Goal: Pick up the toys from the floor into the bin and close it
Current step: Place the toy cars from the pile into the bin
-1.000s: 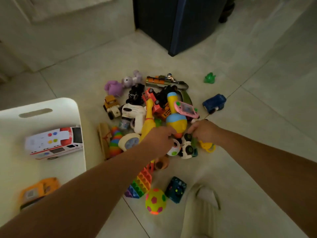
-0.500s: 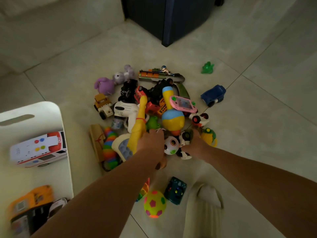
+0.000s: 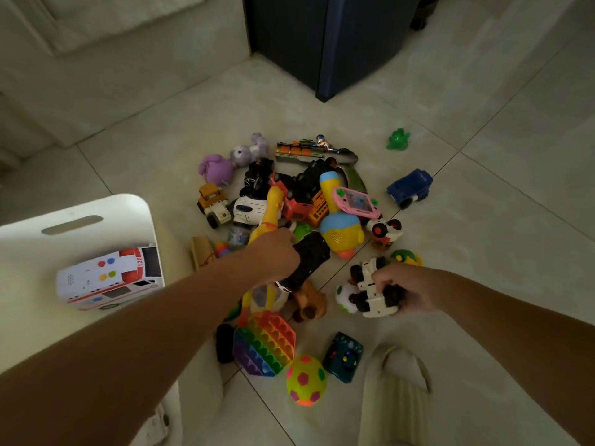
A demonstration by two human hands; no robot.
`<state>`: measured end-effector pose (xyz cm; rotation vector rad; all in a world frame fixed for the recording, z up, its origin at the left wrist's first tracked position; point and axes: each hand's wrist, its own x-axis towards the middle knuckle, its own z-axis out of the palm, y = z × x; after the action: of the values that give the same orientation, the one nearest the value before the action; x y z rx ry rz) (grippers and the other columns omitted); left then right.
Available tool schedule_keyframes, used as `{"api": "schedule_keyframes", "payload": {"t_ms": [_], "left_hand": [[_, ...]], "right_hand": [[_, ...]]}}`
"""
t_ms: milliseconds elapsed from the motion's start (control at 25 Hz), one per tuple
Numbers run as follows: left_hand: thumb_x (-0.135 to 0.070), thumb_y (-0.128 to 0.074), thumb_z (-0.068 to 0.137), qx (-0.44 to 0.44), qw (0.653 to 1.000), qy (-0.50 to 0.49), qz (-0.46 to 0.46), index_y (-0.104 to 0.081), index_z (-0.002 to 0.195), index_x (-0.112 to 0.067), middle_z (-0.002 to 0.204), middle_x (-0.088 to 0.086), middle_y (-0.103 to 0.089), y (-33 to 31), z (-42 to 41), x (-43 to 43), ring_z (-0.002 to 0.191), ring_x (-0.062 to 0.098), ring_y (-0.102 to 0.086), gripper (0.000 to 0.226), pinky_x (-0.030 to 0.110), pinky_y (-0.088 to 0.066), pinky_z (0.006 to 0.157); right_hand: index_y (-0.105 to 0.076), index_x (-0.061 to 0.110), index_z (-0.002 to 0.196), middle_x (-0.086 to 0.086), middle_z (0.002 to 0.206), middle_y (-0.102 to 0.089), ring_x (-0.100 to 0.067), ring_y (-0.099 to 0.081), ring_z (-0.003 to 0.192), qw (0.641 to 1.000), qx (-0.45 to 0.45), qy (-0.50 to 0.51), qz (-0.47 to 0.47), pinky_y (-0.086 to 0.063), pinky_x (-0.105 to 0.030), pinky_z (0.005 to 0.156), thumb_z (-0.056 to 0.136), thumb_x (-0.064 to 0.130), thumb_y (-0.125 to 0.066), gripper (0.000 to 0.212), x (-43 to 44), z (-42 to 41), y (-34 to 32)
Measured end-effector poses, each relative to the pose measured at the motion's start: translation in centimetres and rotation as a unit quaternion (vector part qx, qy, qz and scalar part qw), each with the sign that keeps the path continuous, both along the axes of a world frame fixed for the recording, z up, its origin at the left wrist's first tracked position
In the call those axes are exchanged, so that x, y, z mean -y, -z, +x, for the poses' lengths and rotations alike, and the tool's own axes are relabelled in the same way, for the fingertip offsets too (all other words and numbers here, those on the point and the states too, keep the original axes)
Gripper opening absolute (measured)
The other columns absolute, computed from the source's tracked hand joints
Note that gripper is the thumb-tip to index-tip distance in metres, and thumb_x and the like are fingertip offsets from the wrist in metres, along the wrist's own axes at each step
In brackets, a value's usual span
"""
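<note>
The white bin (image 3: 96,204) stands left of the left grip (image 3: 273,254), with a toy ambulance (image 3: 109,278) inside. The toy pile (image 3: 299,201) covers the floor (image 3: 483,239) just beyond both grips. The left grip is clamped on a black toy (image 3: 310,259) (its make is unclear), and the right grip (image 3: 407,291) on a white-and-black toy car (image 3: 370,299).

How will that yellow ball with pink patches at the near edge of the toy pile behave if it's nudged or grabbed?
The ball looks egg-shaped, so a nudge would probably send it rolling in a wobbly curve. It sits on a smooth tiled floor, so it may travel far. Its surface looks slick, so a whole-hand grip seems safer than a pinch.
</note>
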<state>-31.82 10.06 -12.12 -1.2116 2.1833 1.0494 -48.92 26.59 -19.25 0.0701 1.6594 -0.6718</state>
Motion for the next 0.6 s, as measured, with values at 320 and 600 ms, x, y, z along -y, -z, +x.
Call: {"api": "schedule_keyframes", "payload": {"t_ms": [320, 600], "left_hand": [[0.006, -0.026, 0.086, -0.293, 0.818, -0.385, 0.311, -0.059, 0.120, -0.015, 0.109, 0.018, -0.062, -7.7, 12.8, 5.5, 0.077, 0.029, -0.063, 0.052, 0.029, -0.053, 0.051], [-0.050, -0.057, 0.086, -0.358, 0.754, -0.515, 0.196, -0.068, 0.090, -0.021, 0.070, 0.002, -0.066, -8.2, 25.1, 9.8, 0.049, 0.014, -0.054, 0.031, 0.017, -0.039, 0.040]], "right_hand": [[-0.072, 0.009, 0.098, -0.017, 0.100, -0.073, -0.032, -0.072, 0.085, 0.951, 0.158, -0.009, -0.265, -0.059, -0.049, 0.074, 0.065, -0.003, -0.053, 0.040, 9.5, 8.4, -13.3], [-0.062, 0.015, 0.118, -0.007, 0.101, -0.070, -0.022, -0.068, 0.084, 0.901, 0.222, -0.140, -0.345, -0.057, -0.033, 0.070, 0.091, 0.027, -0.053, 0.031, 17.5, 23.3, -14.7]]}}
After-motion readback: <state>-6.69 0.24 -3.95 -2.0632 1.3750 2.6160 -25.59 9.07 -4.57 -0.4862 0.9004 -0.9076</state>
